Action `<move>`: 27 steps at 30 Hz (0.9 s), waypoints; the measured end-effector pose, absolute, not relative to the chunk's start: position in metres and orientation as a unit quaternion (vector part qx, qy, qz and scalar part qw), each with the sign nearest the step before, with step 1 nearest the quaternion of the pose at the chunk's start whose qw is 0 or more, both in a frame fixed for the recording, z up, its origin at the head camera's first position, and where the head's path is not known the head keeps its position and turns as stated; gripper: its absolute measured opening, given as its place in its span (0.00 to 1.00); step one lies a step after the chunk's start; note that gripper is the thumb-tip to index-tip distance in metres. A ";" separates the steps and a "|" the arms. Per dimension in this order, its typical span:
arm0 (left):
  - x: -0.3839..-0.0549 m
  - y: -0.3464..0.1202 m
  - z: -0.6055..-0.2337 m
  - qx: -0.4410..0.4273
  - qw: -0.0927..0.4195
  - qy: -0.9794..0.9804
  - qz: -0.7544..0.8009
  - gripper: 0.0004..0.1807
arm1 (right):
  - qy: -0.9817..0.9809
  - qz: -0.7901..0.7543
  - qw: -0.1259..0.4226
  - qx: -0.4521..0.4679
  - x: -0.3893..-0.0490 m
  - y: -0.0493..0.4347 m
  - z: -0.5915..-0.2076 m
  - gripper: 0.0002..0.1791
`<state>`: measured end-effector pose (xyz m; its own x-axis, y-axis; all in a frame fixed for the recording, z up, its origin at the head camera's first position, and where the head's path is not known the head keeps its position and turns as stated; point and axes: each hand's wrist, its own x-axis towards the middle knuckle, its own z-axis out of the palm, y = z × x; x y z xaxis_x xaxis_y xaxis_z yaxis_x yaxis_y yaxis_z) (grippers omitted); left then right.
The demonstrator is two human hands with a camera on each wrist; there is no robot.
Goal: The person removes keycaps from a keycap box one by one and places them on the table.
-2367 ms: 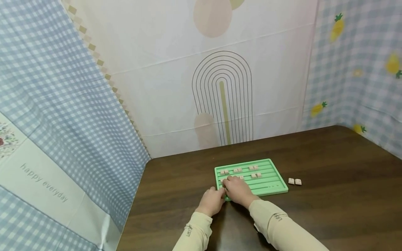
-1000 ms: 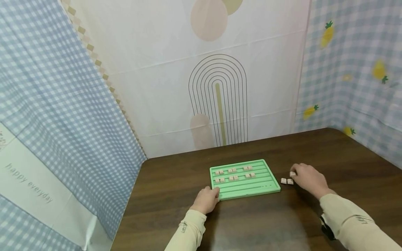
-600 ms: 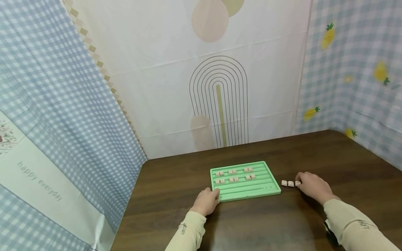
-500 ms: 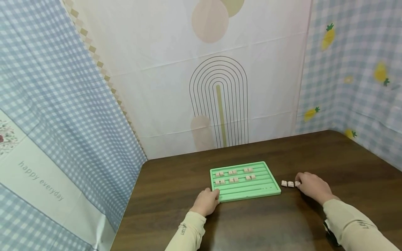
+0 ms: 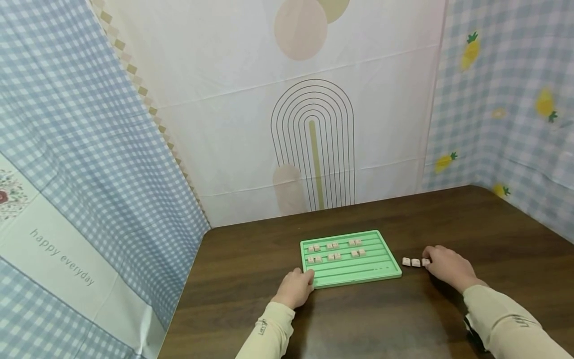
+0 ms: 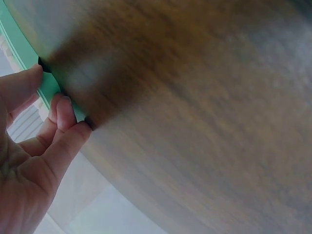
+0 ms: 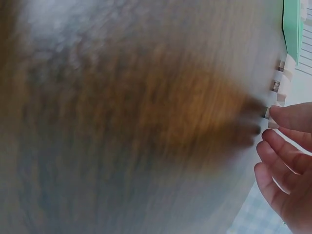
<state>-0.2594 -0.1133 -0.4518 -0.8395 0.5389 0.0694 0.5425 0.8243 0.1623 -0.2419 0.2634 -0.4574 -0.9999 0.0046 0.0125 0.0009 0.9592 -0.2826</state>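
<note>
My left hand (image 5: pixel 293 288) grips the near left corner of a light green ridged tray (image 5: pixel 354 274), thumb and fingers on its edge in the left wrist view. Two rows of small beige keycaps (image 5: pixel 334 257), set in pairs, sit in the far part of the tray. My right hand (image 5: pixel 450 267) is on the table to the right of the tray. Its thumb and fingers pinch a keycap (image 5: pixel 425 262) at the right end of a short row. Two more keycaps (image 5: pixel 411 262) lie in line beside it, between it and the tray.
The dark wooden table (image 5: pixel 251 254) runs back to a white hanging cloth (image 5: pixel 237 149) with arch lines. Blue checked cloths hang at the left and right. The tray's near ridges hold no keycaps.
My right hand has left the tray's left side and gone right with a keycap, now set down in line with the two there. My left hand stays at the tray's corner.
</note>
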 end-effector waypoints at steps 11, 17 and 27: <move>-0.262 -0.115 -0.453 -0.282 0.013 -0.956 -0.086 0.10 | -0.989 0.142 0.048 -0.007 -0.244 0.260 -0.454 0.12; -0.264 -0.114 -0.452 -0.281 0.015 -0.956 -0.081 0.09 | -0.989 0.130 0.074 0.009 -0.252 0.246 -0.450 0.14; -0.260 -0.112 -0.453 -0.286 0.009 -0.955 -0.075 0.11 | -0.989 0.077 0.114 0.046 -0.268 0.198 -0.450 0.13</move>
<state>-0.2599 -0.1124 -0.4535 -0.8362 0.5452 0.0601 0.5479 0.8250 0.1386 -0.2680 0.1977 -0.4504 -0.9697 -0.0739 0.2327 -0.1090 0.9839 -0.1418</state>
